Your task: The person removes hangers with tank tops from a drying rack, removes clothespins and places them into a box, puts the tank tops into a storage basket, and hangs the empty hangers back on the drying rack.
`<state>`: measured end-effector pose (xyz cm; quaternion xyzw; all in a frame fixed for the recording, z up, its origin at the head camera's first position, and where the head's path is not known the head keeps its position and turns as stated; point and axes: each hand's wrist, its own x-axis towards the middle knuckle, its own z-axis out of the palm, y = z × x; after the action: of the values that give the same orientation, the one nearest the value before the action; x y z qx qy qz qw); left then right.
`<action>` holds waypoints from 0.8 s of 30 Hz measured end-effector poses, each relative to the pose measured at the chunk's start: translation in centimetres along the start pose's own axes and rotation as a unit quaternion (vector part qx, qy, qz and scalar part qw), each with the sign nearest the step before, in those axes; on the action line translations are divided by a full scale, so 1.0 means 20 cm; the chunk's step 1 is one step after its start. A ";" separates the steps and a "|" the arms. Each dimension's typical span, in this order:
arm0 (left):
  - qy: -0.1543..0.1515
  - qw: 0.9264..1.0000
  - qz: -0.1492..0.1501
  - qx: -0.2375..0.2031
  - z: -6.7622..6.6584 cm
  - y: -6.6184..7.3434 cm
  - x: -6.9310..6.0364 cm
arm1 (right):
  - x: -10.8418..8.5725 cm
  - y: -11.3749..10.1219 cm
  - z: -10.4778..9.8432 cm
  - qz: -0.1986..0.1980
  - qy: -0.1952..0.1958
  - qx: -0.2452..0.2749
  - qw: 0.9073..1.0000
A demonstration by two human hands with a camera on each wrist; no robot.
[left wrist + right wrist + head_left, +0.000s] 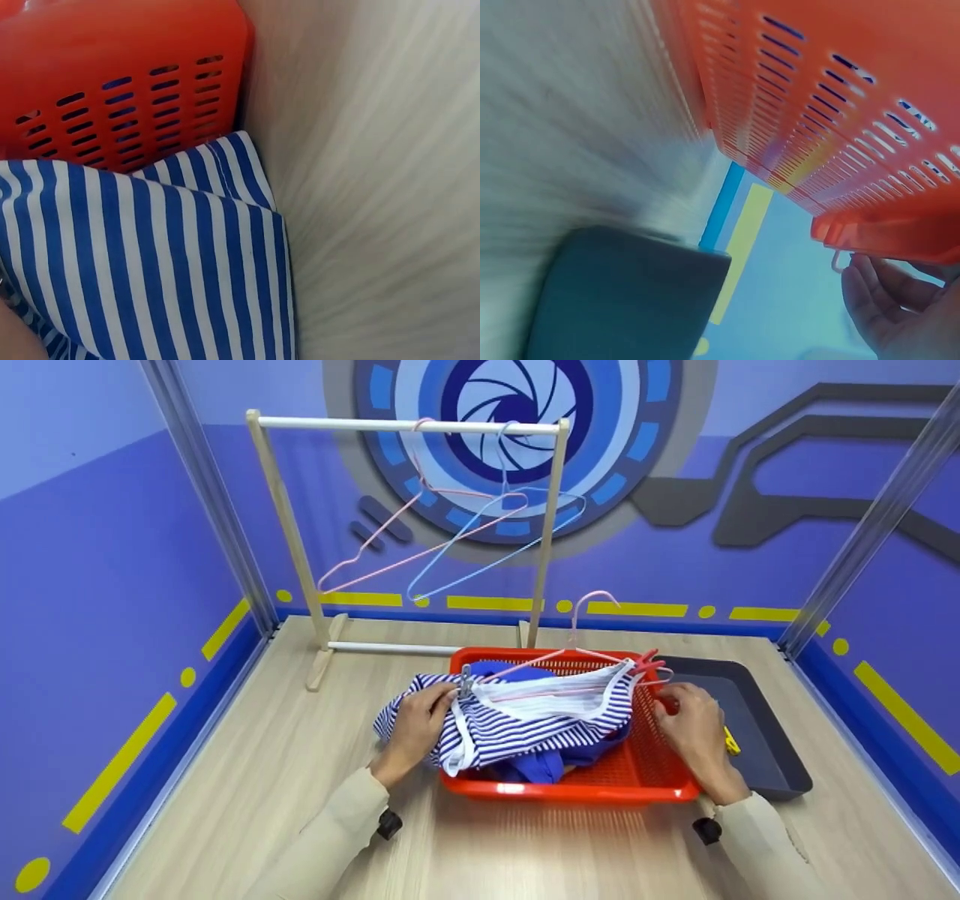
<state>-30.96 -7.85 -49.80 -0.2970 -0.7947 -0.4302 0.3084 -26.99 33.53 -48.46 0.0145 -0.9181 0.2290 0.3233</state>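
A striped navy-and-white shirt (525, 727) lies on a pink hanger (577, 622), across a red basket (570, 791). My left hand (416, 724) pinches a grey clothespin (465, 681) at the shirt's left shoulder. A red clothespin (649, 662) sits at the other shoulder, near the hanger's right end. My right hand (694, 727) is beside the basket's right rim, fingers loosely bent, with no thing visible in its grasp. In the right wrist view its fingertips (859, 274) are close to the rim and the hanger's end. Striped cloth (150, 255) hangs outside the basket in the left wrist view.
Blue clothing (536, 769) lies in the basket under the shirt. A dark grey tray (757, 735) with a yellow clothespin (731, 741) stands to the right. Behind, a wooden rack (281, 510) carries a pink hanger (367, 540) and a blue hanger (450, 544).
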 end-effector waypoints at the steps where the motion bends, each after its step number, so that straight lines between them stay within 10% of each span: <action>1: -0.005 1.000 -0.002 0.000 0.00 0.00 0.00 | 0.00 -0.01 -0.01 -0.001 0.004 0.000 1.000; 11: -0.005 1.000 -0.012 0.019 -0.01 0.01 -0.01 | 0.11 -0.06 -0.12 -0.101 0.095 0.068 0.988; 17: -0.012 1.000 -0.011 0.016 -0.01 0.01 -0.01 | 0.21 -0.06 -0.22 -0.093 -0.033 0.065 0.993; 24: -0.023 0.999 -0.024 0.005 -0.01 0.01 0.00 | 0.32 -0.05 -0.26 -0.078 -0.183 0.049 0.979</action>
<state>-30.78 -8.05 -49.62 -0.2865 -0.8106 -0.4266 0.2808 -28.80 35.70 -40.58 0.1437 -0.9455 0.2410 0.1654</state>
